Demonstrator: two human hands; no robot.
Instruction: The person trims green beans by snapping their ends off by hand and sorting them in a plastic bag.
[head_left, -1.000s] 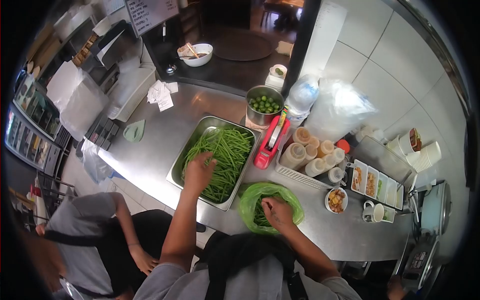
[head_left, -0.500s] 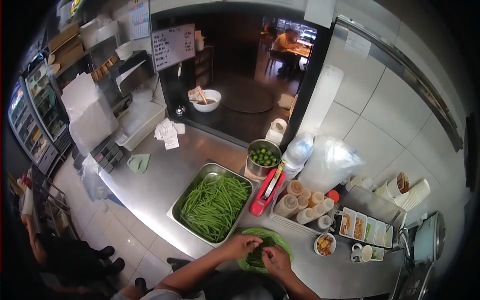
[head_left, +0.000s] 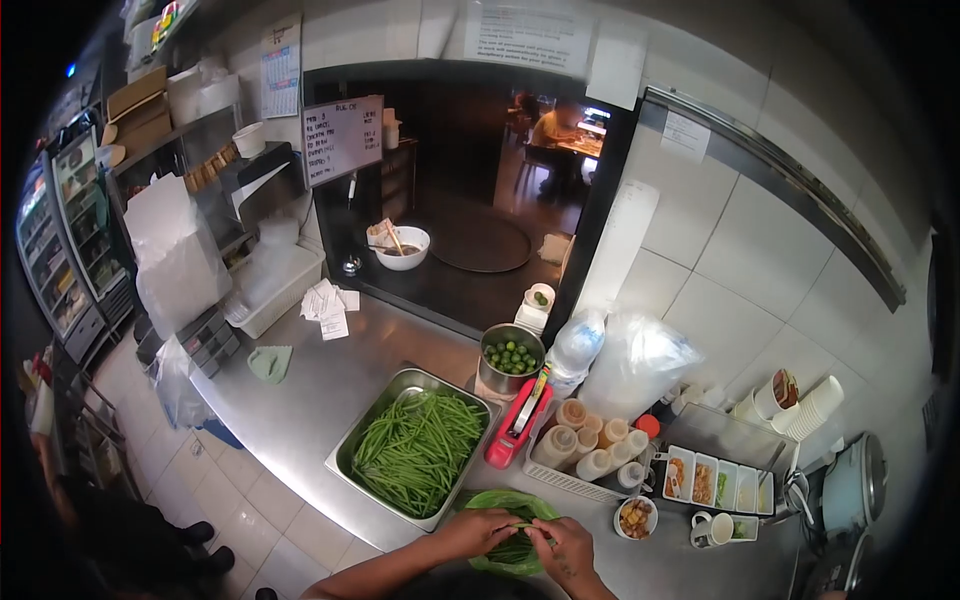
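Note:
Over a green plastic bag [head_left: 497, 500] at the counter's near edge, my two hands meet with fingertips pinched. A green bean [head_left: 521, 525] spans between them, its ends hidden in the fingers. My left hand [head_left: 480, 532] grips it from the left and my right hand [head_left: 563, 550] from the right. More green beans lie inside the bag, partly covered by my hands. Just left of the bag sits a deep steel tray [head_left: 340, 455] heaped with long green beans [head_left: 420, 450].
Beyond the tray stand a pot of green citrus fruits [head_left: 510, 355] and a red tape dispenser [head_left: 517, 425]. To the right are a basket of sauce bottles [head_left: 570, 480], a small bowl [head_left: 635, 518] and a mug [head_left: 711, 529]. Another person [head_left: 130, 520] stands at the left.
My hands have drawn closer together, and a green bean now shows between them. The view has tilted upward, so the counter things sit slightly left in it.

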